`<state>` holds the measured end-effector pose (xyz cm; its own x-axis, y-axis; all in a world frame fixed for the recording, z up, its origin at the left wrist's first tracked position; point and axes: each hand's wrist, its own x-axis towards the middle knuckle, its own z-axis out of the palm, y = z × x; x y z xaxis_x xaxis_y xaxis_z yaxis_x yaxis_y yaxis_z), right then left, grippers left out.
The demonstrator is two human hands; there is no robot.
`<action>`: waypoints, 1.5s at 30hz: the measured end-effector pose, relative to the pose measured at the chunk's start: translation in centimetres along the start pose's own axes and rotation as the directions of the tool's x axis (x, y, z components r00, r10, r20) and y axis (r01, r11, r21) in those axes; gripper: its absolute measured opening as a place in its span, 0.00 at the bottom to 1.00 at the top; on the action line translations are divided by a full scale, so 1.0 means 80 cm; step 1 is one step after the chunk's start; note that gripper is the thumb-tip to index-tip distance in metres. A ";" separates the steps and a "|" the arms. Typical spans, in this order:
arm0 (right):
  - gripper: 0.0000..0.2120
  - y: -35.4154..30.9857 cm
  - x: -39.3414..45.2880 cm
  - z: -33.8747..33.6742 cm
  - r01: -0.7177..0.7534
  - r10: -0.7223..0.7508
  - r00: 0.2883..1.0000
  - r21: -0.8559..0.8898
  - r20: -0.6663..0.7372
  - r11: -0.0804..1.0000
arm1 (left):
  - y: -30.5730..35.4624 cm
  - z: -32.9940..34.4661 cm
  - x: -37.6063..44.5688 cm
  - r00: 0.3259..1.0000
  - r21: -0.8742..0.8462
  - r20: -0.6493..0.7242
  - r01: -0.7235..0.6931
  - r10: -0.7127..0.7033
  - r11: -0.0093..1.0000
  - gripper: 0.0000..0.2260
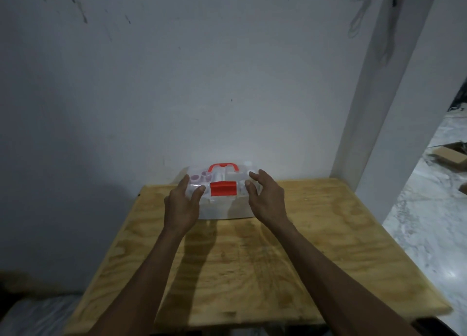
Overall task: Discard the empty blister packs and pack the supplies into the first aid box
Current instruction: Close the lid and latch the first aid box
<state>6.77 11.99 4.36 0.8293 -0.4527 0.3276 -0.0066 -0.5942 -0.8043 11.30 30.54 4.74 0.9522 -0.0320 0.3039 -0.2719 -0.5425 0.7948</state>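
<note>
The first aid box point(222, 206) is clear plastic with a red handle point(223, 166) and a red latch point(223, 188). It stands with its lid down at the far edge of the wooden table point(252, 260), against the wall. Small bottles and caps show through the lid. My left hand point(182, 204) is at the box's left end, fingers spread over the lid corner. My right hand point(266, 196) is at the right end, fingers apart and curved over the lid. Whether either hand presses on the box I cannot tell. No blister packs are visible.
A white wall rises right behind the box. A white pillar point(384, 108) stands at the table's back right corner. To the right, a marble floor holds a cardboard box point(449, 156). Dark floor lies to the left of the table.
</note>
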 end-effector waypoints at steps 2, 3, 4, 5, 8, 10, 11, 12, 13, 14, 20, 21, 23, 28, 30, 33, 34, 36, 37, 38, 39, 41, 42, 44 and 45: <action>0.17 -0.001 0.003 -0.003 0.007 -0.007 1.000 -0.002 0.001 1.000 | -0.001 0.001 0.002 1.000 -0.013 0.002 0.003 -0.002 1.000 0.27; 0.16 -0.002 0.006 -0.004 0.009 -0.009 1.000 -0.007 0.005 1.000 | 0.002 0.001 0.003 1.000 -0.023 -0.001 0.021 -0.021 1.000 0.27; 0.16 -0.002 0.010 -0.004 0.015 -0.015 1.000 -0.021 0.014 1.000 | 0.004 0.003 0.007 0.999 -0.035 -0.015 0.045 -0.045 0.998 0.28; 0.16 -0.004 0.014 -0.003 0.022 -0.021 0.999 -0.039 0.030 0.999 | 0.008 0.003 0.010 0.996 -0.046 -0.026 0.079 -0.080 0.996 0.28; 0.19 -0.012 0.027 0.003 -0.027 0.031 0.995 -0.044 0.094 0.999 | 0.020 0.004 0.025 0.991 -0.081 -0.011 0.134 -0.135 0.988 0.32; 0.21 -0.020 0.029 0.003 -0.099 0.098 0.986 0.005 0.132 0.995 | 0.026 0.005 0.034 0.985 -0.109 0.040 0.169 -0.166 0.980 0.34; 0.22 -0.022 0.029 0.003 -0.117 0.112 0.983 0.027 0.145 0.993 | 0.026 0.007 0.037 0.982 -0.122 0.067 0.185 -0.178 0.975 0.34; 0.22 -0.023 0.028 0.002 -0.122 0.115 0.981 0.033 0.156 0.992 | 0.026 0.007 0.039 0.980 -0.131 0.087 0.189 -0.179 0.973 0.34; 0.23 -0.023 0.026 0.000 -0.120 0.113 0.979 0.032 0.168 0.992 | 0.024 0.008 0.040 0.979 -0.138 0.101 0.188 -0.175 0.972 0.34; 0.23 -0.023 0.024 -0.001 -0.118 0.110 0.977 0.032 0.183 0.992 | 0.023 0.008 0.040 0.979 -0.135 0.111 0.183 -0.169 0.974 0.34; 0.27 -0.010 0.012 -0.005 -0.025 0.028 0.970 -0.017 0.243 1.000 | 0.002 0.008 0.026 0.980 -0.003 0.169 0.103 -0.101 0.995 0.36; 0.28 -0.006 0.009 -0.004 0.007 0.004 0.969 -0.042 0.247 0.999 | 0.001 0.009 0.020 0.984 0.034 0.168 0.059 -0.063 0.998 0.36; 0.30 0.002 0.006 -0.001 0.060 -0.042 0.972 -0.073 0.232 0.995 | -0.001 0.011 0.010 0.989 0.088 0.146 -0.022 0.009 0.996 0.36; 0.29 0.014 0.006 0.017 0.110 -0.095 0.985 -0.101 0.144 0.989 | -0.012 0.019 0.007 0.991 0.089 0.097 -0.103 0.094 0.991 0.35; 0.29 0.019 0.006 0.024 0.105 -0.092 0.990 -0.118 0.109 0.988 | -0.017 0.022 0.007 0.988 0.079 0.091 -0.132 0.125 0.988 0.34; 0.29 0.027 0.003 0.032 0.117 -0.108 0.991 -0.120 0.082 0.986 | -0.023 0.026 0.004 0.986 0.047 0.072 -0.157 0.153 0.987 0.34; 0.29 0.029 0.002 0.032 0.121 -0.112 0.990 -0.116 0.080 0.986 | -0.025 0.027 0.005 0.985 0.039 0.063 -0.161 0.159 0.986 0.33; 0.28 0.031 0.001 0.033 0.125 -0.117 0.990 -0.114 0.073 0.986 | -0.028 0.030 0.006 0.985 0.038 0.046 -0.168 0.166 0.985 0.31; 0.27 0.031 0.001 0.034 0.128 -0.121 0.991 -0.114 0.065 0.985 | -0.029 0.032 0.007 0.985 0.036 0.038 -0.167 0.166 0.985 0.31; 0.27 0.032 0.000 0.034 0.133 -0.127 0.990 -0.114 0.056 0.985 | -0.030 0.033 0.007 0.986 0.030 0.031 -0.166 0.165 0.986 0.30; 0.26 0.032 0.000 0.035 0.139 -0.134 0.990 -0.114 0.048 0.984 | -0.031 0.034 0.007 0.986 0.024 0.026 -0.166 0.166 0.986 0.30; 0.26 0.032 -0.001 0.036 0.148 -0.144 0.989 -0.123 0.042 0.981 | -0.031 0.035 0.007 0.986 0.028 0.020 -0.168 0.168 0.985 0.31; 0.26 0.032 -0.001 0.036 0.151 -0.146 0.988 -0.129 0.044 0.980 | -0.031 0.034 0.007 0.986 0.032 0.021 -0.166 0.166 0.986 0.33; 0.27 0.031 0.000 0.034 0.149 -0.143 0.988 -0.124 0.056 0.981 | -0.029 0.032 0.006 0.987 0.031 0.032 -0.156 0.155 0.987 0.35; 0.28 0.030 0.000 0.032 0.139 -0.133 0.989 -0.105 0.063 0.985 | -0.028 0.031 0.007 0.987 0.030 0.040 -0.155 0.154 0.987 0.35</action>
<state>8.21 12.26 1.16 0.8566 -0.3266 0.3995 0.0504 -0.7176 -0.6946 12.79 29.65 1.81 0.9038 -0.1487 0.4013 -0.4120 -0.5563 0.7217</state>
